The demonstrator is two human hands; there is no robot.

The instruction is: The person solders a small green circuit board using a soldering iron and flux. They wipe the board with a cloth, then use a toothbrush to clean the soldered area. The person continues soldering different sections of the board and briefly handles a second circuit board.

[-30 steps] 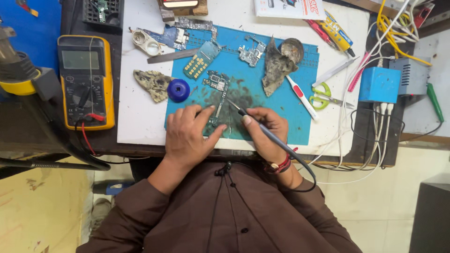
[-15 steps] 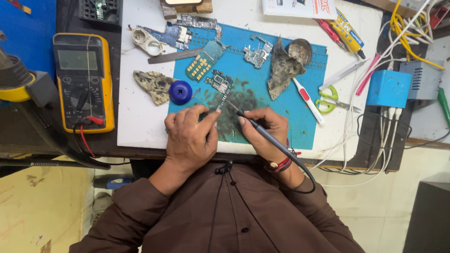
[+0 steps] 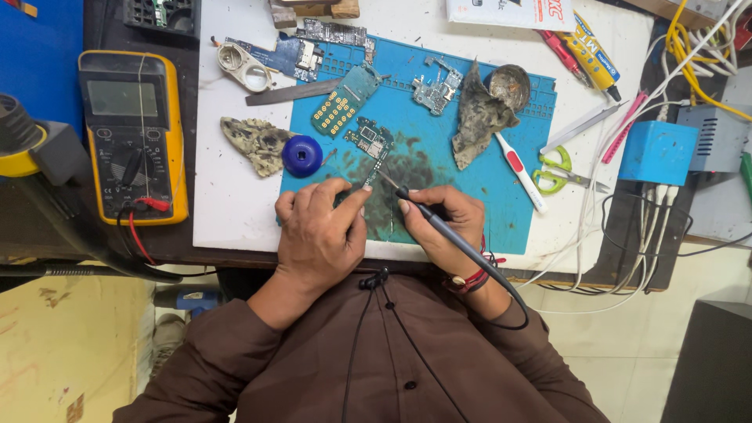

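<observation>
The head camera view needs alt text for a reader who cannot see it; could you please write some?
A person's right hand holds a dark pen-shaped soldering iron to a small green circuit board on a stained blue work mat, while the left hand steadies the board. A yellow multimeter lies to the left.

Both forearms, in brown sleeves, come up from the near edge of the tabletop and angle toward each other. The left hand (image 3: 317, 235) lies palm down, knuckles up, its fingers curled and bunched forward, the fingertips pressed down. The right hand (image 3: 439, 227) sits just beside it, not quite touching, fingers folded in a pen-style pinch with thumb and forefinger closed together. Red threads circle the right wrist, which is bent slightly inward.
</observation>
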